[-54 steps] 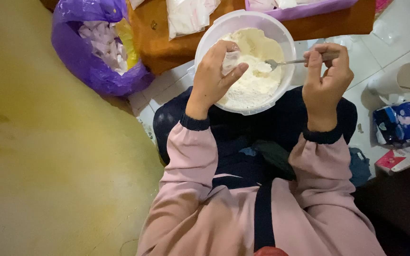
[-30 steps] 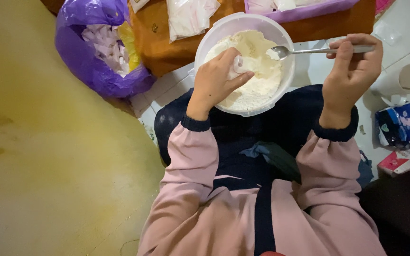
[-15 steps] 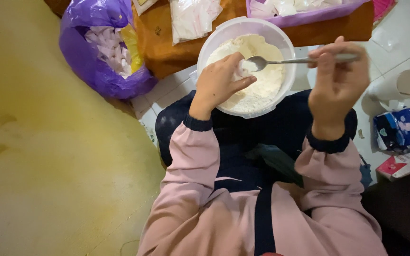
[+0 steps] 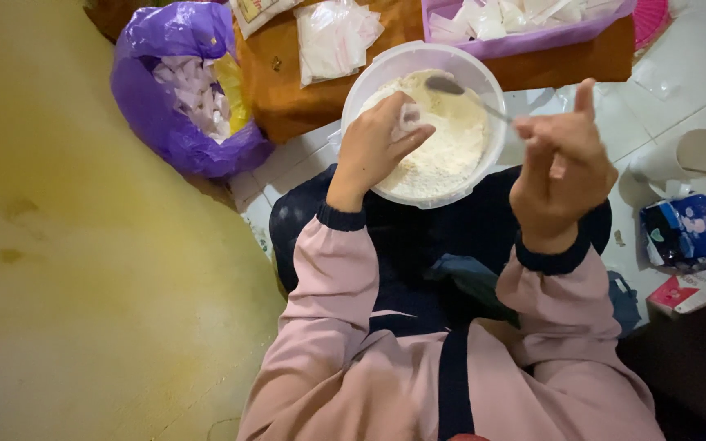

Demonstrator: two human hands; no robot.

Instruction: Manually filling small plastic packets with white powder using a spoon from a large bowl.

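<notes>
Head view, notes as two observers.

A: Left hand (image 4: pixel 379 145) sits over the bowl (image 4: pixel 359 86), upper centre of frame. Fingers curled round a small clear bag (image 4: pixel 409 115), pinched at its mouth above the flour (image 4: pixel 443 155).

B: Right hand (image 4: pixel 561 167), centre right, just outside the bowl rim. Fingers bunched on the handle of a spoon (image 4: pixel 461 91). Index finger sticks up.

A: Spoon head lies over the flour at the far side of the bowl, just beyond the bag. Cannot tell whether it carries any flour.

B: Bowl is white plastic, round, resting at the person's lap, dark cloth under it. Flour fills most of it.

A: Surroundings. Purple sack (image 4: pixel 175 90) upper left, open, packed with small white packets. Orange surface (image 4: pixel 296 77) behind the bowl with flat clear bags (image 4: pixel 332 37) on it.

B: Purple tray (image 4: pixel 525 39) at top edge, more packets inside. White cup (image 4: pixel 688 155) right side on tiled floor, blue packet (image 4: pixel 692 229) below it.

A: Pink sleeves (image 4: pixel 337 286), dark cuffs.
</notes>
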